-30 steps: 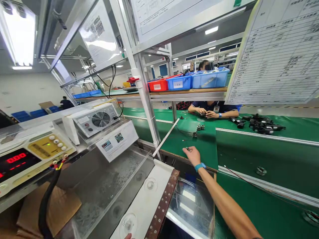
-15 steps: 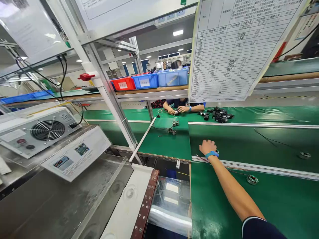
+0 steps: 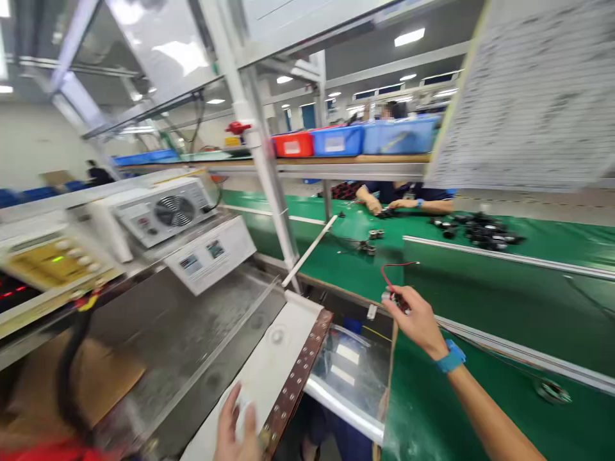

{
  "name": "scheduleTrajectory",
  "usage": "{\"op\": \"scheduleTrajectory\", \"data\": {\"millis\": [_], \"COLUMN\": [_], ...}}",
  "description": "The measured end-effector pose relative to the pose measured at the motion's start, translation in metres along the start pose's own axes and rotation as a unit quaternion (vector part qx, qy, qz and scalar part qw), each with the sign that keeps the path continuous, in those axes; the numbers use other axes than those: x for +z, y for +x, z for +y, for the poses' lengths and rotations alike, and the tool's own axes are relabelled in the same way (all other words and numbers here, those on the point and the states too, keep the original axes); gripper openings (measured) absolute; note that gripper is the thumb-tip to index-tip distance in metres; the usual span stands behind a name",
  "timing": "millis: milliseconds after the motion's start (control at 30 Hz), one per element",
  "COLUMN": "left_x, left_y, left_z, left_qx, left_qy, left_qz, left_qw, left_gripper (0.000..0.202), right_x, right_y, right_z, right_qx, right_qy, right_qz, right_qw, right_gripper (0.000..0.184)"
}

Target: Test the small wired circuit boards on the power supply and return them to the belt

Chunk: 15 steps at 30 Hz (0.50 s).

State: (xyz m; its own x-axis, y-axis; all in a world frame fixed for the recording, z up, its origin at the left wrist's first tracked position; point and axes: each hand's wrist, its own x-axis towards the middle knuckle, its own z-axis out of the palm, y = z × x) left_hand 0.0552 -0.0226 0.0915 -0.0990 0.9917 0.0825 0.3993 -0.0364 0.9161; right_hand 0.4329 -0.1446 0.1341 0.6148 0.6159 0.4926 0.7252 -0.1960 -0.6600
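Note:
My right hand [image 3: 419, 320], with a blue band at the wrist, pinches a small motor part with a red wire [image 3: 398, 299] above the green belt. The wire sticks up and bends to the right; fingers hide much of the part. Low in the picture is my left hand [image 3: 236, 428], somewhat blurred, its fingers apart and nothing in them. It hovers over a white strip [image 3: 269, 346] edged by a brown riveted bar [image 3: 298, 378]. A ring-shaped motor part [image 3: 552, 390] with a wire lies on the belt at right.
A co-worker's hands [image 3: 379, 206] handle a part across the belt, near a pile of black parts [image 3: 487, 230]. Small motor parts [image 3: 368, 248] lie mid-belt. Left stand a fan-fronted unit [image 3: 166, 211] and a sign [image 3: 211, 253]. A white post [image 3: 266, 166] rises ahead.
My right hand has come back from the belt's divider rail, now holding the wired part. My left hand has entered at the bottom. The view has swung left.

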Motion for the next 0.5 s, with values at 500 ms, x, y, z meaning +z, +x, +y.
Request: {"op": "scheduleTrajectory", "data": {"millis": [500], "left_x": [-0.123], "left_y": [-0.046], "left_z": [-0.033], "left_qx": [-0.142], "left_qy": [0.430], "left_qz": [-0.123], "left_qw": [0.883], "left_gripper": [0.035], "right_x": [0.283], "right_y": [-0.094], "right_z": [-0.199], "right_qx": [-0.332], "right_qy": [-0.006], "right_qz": [-0.499], "right_qw": [0.800], "right_gripper": [0.030]}}
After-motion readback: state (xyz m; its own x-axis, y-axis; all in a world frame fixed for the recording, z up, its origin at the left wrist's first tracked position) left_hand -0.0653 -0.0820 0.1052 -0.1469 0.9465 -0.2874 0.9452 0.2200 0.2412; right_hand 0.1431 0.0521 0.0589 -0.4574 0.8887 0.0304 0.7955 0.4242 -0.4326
